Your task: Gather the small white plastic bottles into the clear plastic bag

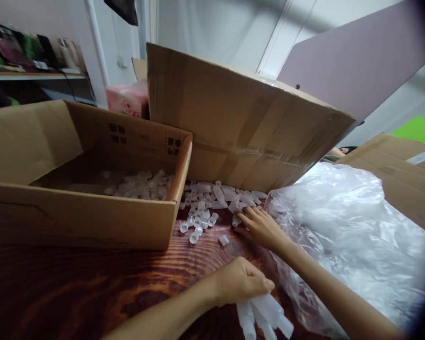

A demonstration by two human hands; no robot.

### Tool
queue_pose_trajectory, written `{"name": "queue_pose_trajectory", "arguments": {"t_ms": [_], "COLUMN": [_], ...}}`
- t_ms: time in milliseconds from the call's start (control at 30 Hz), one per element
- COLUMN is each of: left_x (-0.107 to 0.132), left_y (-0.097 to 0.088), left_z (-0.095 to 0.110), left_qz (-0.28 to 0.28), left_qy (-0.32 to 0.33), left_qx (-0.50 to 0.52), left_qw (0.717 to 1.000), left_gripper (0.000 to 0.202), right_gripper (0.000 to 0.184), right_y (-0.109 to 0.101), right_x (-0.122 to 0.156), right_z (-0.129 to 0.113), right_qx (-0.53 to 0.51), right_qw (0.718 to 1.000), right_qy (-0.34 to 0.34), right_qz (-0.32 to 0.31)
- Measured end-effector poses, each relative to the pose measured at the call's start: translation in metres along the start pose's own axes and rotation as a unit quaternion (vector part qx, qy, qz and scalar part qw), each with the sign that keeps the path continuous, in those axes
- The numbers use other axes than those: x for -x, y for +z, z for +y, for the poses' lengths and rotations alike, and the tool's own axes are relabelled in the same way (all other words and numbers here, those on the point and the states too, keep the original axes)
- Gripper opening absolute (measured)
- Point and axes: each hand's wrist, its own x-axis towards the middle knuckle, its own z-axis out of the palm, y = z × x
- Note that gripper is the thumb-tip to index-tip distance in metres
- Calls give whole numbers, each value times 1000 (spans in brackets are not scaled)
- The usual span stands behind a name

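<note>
Left hand [246, 282] curled tight, right hand [261, 228] outstretched.
Right arm [317, 269] extends farther forward, palm down, fingers [246, 218] loosely bent.

Wht plast. tubes [268, 308] in L hand [243, 282]

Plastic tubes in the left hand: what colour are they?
The plastic tubes are translucent white, seen best in the head view.

Middling indoor light, diffuse, seemingly from above. Bright glare on clear plastic [343, 241], weaker sheen on glossy tabletop [92, 278]. Open carton [81, 219] shaded inside; soft shadow bands across white wall [212, 40]. Shelf clutter [31, 49] blurry, white pieces [218, 194] slightly soft, edges merging in places. Wide-angle lean toward edges; right-hand corners go black.
</note>
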Motion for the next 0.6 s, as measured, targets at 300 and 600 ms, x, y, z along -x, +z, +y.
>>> {"name": "queue_pose_trajectory", "arguments": {"t_ms": [300,600], "left_x": [-6,-15], "left_y": [-4,-13], "left_z": [2,-2], "left_qz": [87,160], "left_qy": [-105,-103], "left_qx": [196,321], "left_qw": [971,928], "left_gripper": [39,36], "right_gripper": [20,35], "right_y": [8,6], "right_x": [-16,-6], "right_z": [5,-11], "right_qx": [27,-77], "right_qw": [996,990], "right_qy": [-20,92], "right_qz": [-86,-70]}}
